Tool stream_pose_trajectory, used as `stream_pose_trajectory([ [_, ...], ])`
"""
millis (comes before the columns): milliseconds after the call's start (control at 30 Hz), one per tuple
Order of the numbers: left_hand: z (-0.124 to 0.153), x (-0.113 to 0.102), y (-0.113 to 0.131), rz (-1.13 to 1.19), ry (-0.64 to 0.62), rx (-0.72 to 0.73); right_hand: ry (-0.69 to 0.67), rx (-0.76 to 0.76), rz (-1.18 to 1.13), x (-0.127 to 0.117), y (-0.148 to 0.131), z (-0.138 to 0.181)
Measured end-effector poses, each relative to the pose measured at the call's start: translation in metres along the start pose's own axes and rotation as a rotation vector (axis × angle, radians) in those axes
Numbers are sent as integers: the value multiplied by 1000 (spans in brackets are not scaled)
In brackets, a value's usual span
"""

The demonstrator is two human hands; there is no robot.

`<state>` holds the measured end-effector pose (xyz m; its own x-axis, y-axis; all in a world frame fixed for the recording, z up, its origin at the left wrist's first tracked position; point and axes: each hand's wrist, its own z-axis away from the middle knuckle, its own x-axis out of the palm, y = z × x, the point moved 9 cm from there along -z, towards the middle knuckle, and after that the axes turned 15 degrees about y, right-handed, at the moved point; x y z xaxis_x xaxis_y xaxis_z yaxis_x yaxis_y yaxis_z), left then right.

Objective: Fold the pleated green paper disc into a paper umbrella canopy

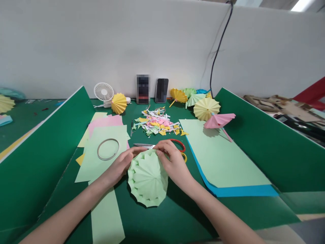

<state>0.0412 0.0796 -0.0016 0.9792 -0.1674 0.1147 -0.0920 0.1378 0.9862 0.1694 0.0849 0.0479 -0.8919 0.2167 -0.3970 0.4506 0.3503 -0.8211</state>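
a white fan (104,91) stands left of two phones (161,90).

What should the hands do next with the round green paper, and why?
Maybe the right hand should pinch another fold on the rim of the round green paper. That hand is at its top edge, the left hand is at the upper left, and small folds line the left side.
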Motion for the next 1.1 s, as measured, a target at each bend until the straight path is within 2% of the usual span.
stream_pose_trajectory([
  [67,0,-2,9,-140,42,68,-29,-29,9,4,-5,3],
  [167,1,-2,15,-311,79,90,-81,-92,17,13,-14,11],
  [400,9,1,19,-509,138,166,-109,-131,-8,25,-20,22],
  [533,12,4,20,-591,126,218,-111,-120,-8,25,-20,23],
  [633,12,4,18,-599,120,231,-112,-111,2,23,-20,23],
  [867,5,-9,14,-546,218,207,-71,-32,47,14,-9,15],
  [1000,6,-8,12,-477,214,166,-101,34,61,16,-3,14],
  [1100,7,-6,11,-439,190,134,-119,15,61,18,-5,15],
])
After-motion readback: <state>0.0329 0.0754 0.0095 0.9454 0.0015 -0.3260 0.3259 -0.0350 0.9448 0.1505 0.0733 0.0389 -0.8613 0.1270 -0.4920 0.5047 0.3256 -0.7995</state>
